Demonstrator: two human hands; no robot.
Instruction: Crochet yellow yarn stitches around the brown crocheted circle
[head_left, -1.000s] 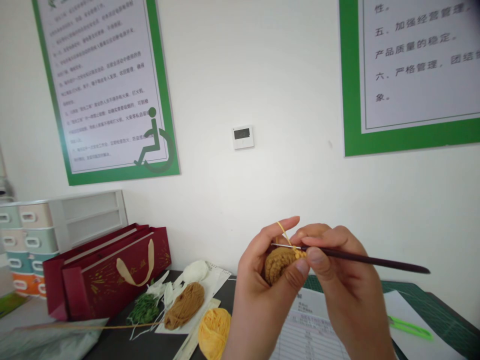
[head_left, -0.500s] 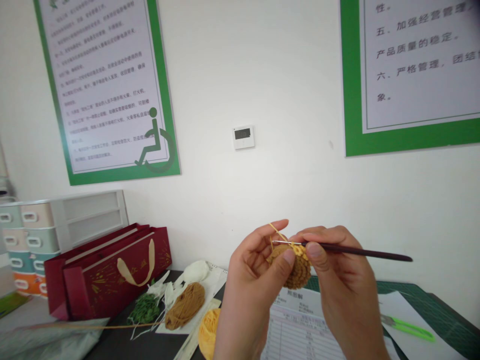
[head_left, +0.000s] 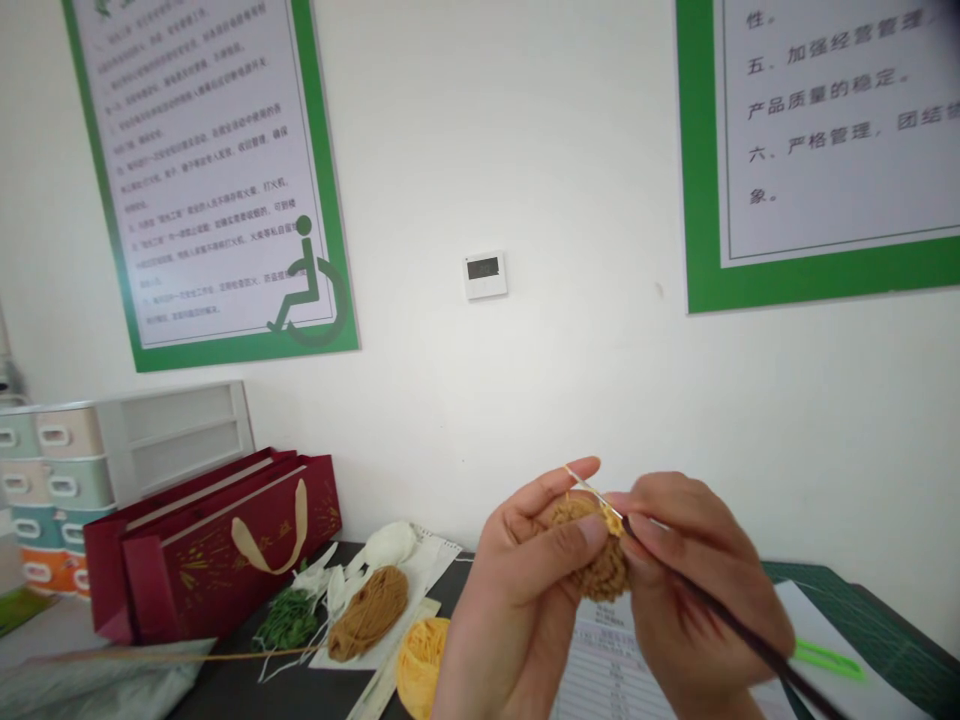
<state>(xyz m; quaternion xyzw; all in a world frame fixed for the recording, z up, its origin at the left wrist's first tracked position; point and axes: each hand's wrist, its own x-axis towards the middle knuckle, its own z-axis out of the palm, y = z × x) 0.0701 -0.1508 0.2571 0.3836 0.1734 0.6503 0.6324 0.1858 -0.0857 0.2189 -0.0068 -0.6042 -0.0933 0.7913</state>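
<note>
Between thumb and fingers, my left hand (head_left: 525,560) pinches a round brown crochet piece (head_left: 602,580) with yellow stitches along its upper right edge. Yellow yarn runs over the raised left index finger. My right hand (head_left: 694,580) grips a crochet hook (head_left: 724,618) with a dark handle and a metal tip. That tip points up and left, at the yellow stitches and the yarn by the left index finger. Both hands are close together above the table, nearly touching at the piece. Some of the right fingers are hidden behind the hand.
Left of the hands lie a yellow yarn ball (head_left: 424,665), a brown skein (head_left: 369,612), green yarn (head_left: 286,618) and white yarn (head_left: 390,543). A red gift bag (head_left: 217,550) stands by a drawer unit (head_left: 176,435). Printed paper (head_left: 607,665), bright green scissors (head_left: 829,658) and a cutting mat (head_left: 847,610) lie below.
The crochet hook has swung from nearly level to a steep slant, handle end now low at the right. Both hands and the crochet piece have shifted slightly right and down.
</note>
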